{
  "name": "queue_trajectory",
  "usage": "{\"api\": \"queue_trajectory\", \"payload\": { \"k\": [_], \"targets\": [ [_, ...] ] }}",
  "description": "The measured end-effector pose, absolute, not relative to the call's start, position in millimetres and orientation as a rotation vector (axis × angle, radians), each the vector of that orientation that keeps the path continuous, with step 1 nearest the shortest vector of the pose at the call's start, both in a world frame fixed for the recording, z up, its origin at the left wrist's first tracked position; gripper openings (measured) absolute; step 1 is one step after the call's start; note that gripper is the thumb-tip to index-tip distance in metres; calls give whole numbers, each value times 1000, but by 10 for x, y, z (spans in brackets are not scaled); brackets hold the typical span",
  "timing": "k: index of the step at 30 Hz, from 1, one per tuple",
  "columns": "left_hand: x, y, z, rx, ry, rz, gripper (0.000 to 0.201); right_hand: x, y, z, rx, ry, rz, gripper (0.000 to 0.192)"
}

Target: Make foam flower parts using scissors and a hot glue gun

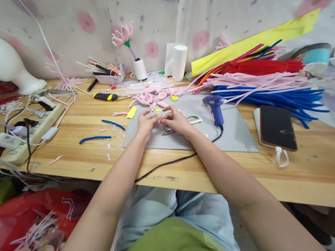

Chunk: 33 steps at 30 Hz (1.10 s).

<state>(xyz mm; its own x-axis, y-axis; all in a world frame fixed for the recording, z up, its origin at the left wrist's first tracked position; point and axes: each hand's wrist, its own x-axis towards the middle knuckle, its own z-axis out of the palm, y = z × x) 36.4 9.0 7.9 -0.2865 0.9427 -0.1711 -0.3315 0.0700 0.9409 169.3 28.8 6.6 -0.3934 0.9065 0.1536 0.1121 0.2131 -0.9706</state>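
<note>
Over the grey mat (234, 136), the left hand (146, 123) and right hand (176, 120) together pinch one pale strip (156, 115), beside one blue glue gun (216, 107) and two blue stem pieces (95, 138).

a person's left hand (146, 123) and right hand (177, 119) meet over a grey mat (234, 136) on a wooden table (317, 178), fingertips pinching a small pale piece too small to identify. a blue glue gun (216, 107) stands just beyond, near scissors (193, 120), pink petal shapes (151, 96) and heaped pipe cleaners (268, 87).
</note>
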Motion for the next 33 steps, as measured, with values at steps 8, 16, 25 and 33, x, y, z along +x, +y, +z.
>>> {"api": "queue_trajectory", "payload": {
  "k": [8, 16, 25, 33],
  "targets": [
    [363, 75, 81, 779, 1227, 1436, 83, 1709, 294, 68, -934, -1674, 1190, 37],
    [423, 54, 133, 868, 1306, 1370, 99, 1734, 333, 107, -952, -1521, 1113, 36],
    [383, 55, 137, 794, 1237, 1309, 97, 1733, 341, 96, -980, -1450, 1179, 36],
    [372, 56, 151, 789, 1219, 1290, 85, 1740, 325, 95, -929, -1469, 1211, 38]
  ]
}}
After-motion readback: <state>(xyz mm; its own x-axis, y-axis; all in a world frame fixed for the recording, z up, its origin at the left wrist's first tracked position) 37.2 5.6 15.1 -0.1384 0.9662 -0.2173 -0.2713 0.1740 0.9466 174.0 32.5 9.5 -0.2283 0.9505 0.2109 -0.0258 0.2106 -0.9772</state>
